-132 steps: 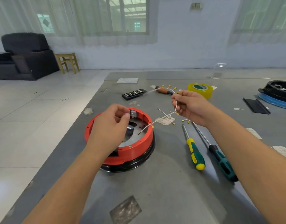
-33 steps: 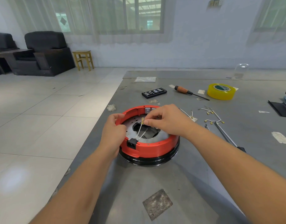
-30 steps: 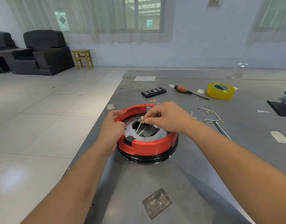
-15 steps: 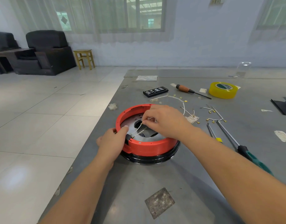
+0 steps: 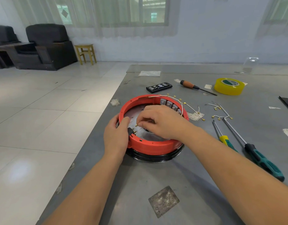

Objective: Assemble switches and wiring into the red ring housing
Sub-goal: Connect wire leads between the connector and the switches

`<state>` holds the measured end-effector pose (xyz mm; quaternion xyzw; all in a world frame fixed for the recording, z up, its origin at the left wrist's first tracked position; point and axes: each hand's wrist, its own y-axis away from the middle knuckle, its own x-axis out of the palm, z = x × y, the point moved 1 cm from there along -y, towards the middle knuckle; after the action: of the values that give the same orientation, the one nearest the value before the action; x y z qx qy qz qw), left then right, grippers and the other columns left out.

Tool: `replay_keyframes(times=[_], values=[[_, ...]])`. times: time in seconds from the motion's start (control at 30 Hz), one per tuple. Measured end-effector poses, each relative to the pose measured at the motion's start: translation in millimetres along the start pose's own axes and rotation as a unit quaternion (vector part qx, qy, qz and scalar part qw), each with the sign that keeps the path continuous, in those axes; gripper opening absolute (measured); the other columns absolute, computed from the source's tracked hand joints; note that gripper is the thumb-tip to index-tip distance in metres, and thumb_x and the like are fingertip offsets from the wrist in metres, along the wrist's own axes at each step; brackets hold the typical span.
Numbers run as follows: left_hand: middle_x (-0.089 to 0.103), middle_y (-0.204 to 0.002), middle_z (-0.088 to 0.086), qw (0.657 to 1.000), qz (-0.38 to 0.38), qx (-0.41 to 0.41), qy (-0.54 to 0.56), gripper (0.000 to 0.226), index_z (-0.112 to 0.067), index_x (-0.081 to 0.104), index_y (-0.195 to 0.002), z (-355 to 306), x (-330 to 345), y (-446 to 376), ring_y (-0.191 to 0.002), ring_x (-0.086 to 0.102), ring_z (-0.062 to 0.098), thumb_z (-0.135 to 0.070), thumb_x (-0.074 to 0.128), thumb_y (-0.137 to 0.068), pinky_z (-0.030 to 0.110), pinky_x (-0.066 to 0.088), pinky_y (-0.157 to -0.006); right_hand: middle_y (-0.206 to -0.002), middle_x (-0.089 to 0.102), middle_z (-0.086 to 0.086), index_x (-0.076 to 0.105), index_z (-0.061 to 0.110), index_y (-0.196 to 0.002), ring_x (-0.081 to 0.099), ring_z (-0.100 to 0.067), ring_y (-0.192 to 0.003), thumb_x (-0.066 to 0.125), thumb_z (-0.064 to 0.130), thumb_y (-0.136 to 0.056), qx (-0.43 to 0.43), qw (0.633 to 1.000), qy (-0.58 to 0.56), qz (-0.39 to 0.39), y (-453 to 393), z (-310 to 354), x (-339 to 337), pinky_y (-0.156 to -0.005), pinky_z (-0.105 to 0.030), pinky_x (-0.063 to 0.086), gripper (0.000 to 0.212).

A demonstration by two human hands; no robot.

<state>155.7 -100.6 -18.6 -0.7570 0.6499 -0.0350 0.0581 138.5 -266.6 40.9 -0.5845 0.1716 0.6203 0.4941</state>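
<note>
On your worktop (image 5: 156, 176), a yellow tape roll (image 5: 229, 86) sits near the far edge beside a wooden-handled screwdriver (image 5: 196, 87) and black bit case (image 5: 159, 87); two green-handled screwdrivers (image 5: 247, 148) lie toward the right edge.

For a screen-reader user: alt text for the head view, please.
Right hand pinches a thin wire inside the red ring housing while the left hand grips its rim; screwdrivers lie to the right.
</note>
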Motion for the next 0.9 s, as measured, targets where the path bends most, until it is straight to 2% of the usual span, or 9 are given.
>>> replay_keyframes(times=[0.07,0.13,0.2,0.43,0.57,0.7,0.9], values=[[0.058,-0.063,-0.018,1.000,0.000,-0.002,0.006,0.025,-0.031,0.069,-0.074,3,2,1,-0.058,0.053,0.001,-0.023,0.060,-0.096,0.020,0.044,-0.059,-0.093,0.065,0.011,0.075,0.023,-0.105,0.058,-0.016,-0.093,0.064,0.028,-0.099,-0.005,1.000,0.005,0.013,-2,0,1,-0.089,-0.038,0.047,0.013],[0.068,-0.076,-0.015,1.000,-0.002,-0.016,0.008,0.016,-0.027,0.075,-0.090,6,2,0,-0.071,0.060,0.005,-0.026,0.061,-0.097,0.027,0.047,-0.068,-0.092,0.060,0.019,0.073,0.027,-0.105,0.055,-0.014,-0.095,0.063,0.030,-0.099,-0.008,1.000,0.010,0.028,-4,-2,2,-0.091,-0.039,0.047,0.012],[0.069,-0.083,-0.013,1.000,-0.004,-0.022,0.005,0.016,-0.025,0.076,-0.099,9,2,-1,-0.080,0.062,0.009,-0.030,0.061,-0.098,0.032,0.047,-0.075,-0.092,0.059,0.021,0.073,0.028,-0.103,0.054,-0.013,-0.096,0.064,0.030,-0.098,-0.012,0.999,0.009,0.034,-5,-4,3,-0.092,-0.040,0.047,0.011],[0.071,-0.090,-0.012,0.999,-0.002,-0.031,0.018,0.035,-0.029,0.075,-0.104,10,2,0,-0.087,0.064,0.013,-0.051,0.055,-0.086,0.037,0.051,-0.084,-0.096,0.069,0.010,0.076,0.023,-0.100,0.063,-0.010,-0.092,0.068,0.024,-0.095,-0.015,0.999,-0.035,0.017,-2,-8,8,-0.085,-0.040,0.052,0.009],[0.072,-0.090,-0.015,0.999,-0.013,-0.035,0.007,0.019,-0.032,0.074,-0.102,12,3,-2,-0.088,0.065,0.007,-0.042,0.058,-0.100,0.035,0.052,-0.084,-0.094,0.067,0.014,0.076,0.024,-0.099,0.063,-0.006,-0.089,0.069,0.024,-0.095,-0.015,0.998,-0.057,0.014,-3,-10,8,-0.084,-0.037,0.053,0.008],[0.072,-0.101,-0.011,0.999,-0.013,-0.036,-0.004,0.024,-0.029,0.074,-0.112,14,3,-3,-0.097,0.065,0.013,-0.041,0.055,-0.103,0.041,0.052,-0.093,-0.091,0.063,0.020,0.075,0.026,-0.101,0.062,-0.002,-0.088,0.068,0.025,-0.096,-0.008,0.998,-0.068,0.015,-4,-13,8,-0.082,-0.030,0.053,0.009],[0.069,-0.101,-0.010,0.999,-0.014,-0.036,-0.004,0.028,-0.024,0.073,-0.116,15,3,-4,-0.095,0.061,0.012,-0.041,0.054,-0.104,0.034,0.046,-0.084,-0.092,0.065,0.020,0.076,0.027,-0.102,0.062,-0.001,-0.089,0.069,0.026,-0.096,-0.007,0.997,-0.069,0.021,-5,-13,10,-0.082,-0.024,0.051,0.010]])
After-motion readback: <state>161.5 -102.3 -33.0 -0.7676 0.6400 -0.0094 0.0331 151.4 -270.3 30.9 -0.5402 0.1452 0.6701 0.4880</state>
